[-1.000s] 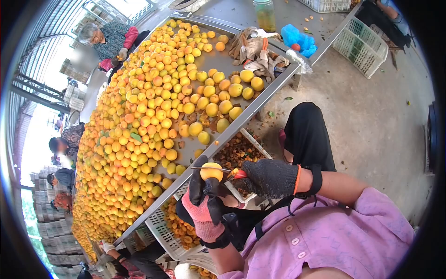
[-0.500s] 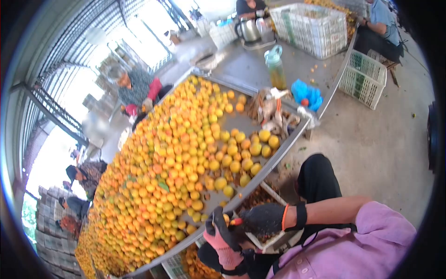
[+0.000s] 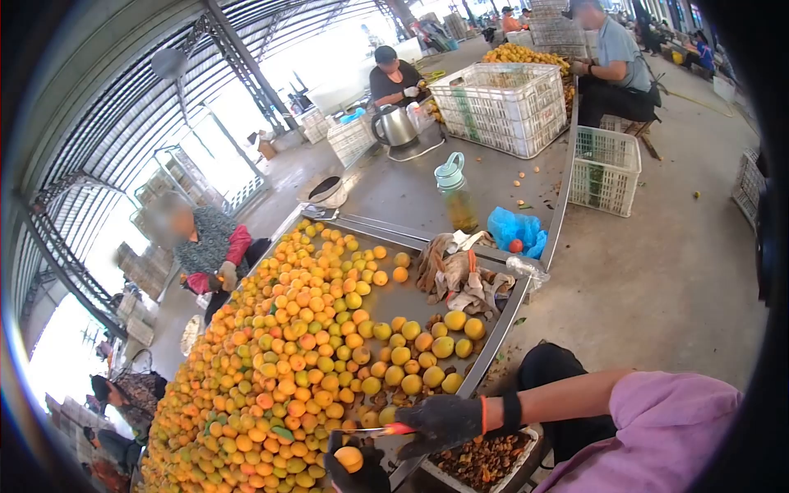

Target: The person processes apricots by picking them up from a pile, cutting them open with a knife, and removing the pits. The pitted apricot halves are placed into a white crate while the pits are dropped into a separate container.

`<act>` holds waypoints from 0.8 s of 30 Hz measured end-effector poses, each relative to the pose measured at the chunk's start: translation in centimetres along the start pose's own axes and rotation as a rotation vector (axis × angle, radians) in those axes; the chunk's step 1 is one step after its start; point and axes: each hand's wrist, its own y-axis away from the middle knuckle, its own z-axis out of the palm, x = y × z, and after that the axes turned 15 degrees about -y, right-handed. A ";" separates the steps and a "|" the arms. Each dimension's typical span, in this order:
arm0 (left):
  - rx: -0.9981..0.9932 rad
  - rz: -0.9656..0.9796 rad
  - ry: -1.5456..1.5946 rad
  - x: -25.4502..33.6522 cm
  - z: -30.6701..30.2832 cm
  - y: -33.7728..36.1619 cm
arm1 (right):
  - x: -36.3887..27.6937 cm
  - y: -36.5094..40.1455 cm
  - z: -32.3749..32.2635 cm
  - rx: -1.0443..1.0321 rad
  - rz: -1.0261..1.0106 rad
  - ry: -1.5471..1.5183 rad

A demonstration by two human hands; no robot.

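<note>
My left hand (image 3: pixel 367 475), in a dark glove at the bottom edge, is closed round a yellow-orange apricot (image 3: pixel 348 458). My right hand (image 3: pixel 444 423), gloved in black, grips a small knife (image 3: pixel 398 429) by its red handle. The blade points left and passes just above the apricot in this view. A great heap of apricots (image 3: pixel 283 361) fills the metal table beyond my hands, with a looser group (image 3: pixel 419 353) near the table's right edge. The palm side of my left glove is mostly hidden.
Under my right forearm stands a crate of brown scraps (image 3: pixel 485 460). Crumpled cloths (image 3: pixel 462 275), a blue plastic bag (image 3: pixel 518 233) and a green-lidded bottle (image 3: pixel 454 193) lie or stand farther up. Beyond are a kettle (image 3: pixel 396 127), a white crate (image 3: pixel 501 107) and several seated people.
My hands have come apart, and the left one now holds an apricot by the heap's edge. The view has tilted up, showing more of the hall.
</note>
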 end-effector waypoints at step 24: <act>0.177 0.176 -0.317 -9.2 3.7 -2.1 | 4.7 -10.1 3.2 0.486 -0.081 -0.218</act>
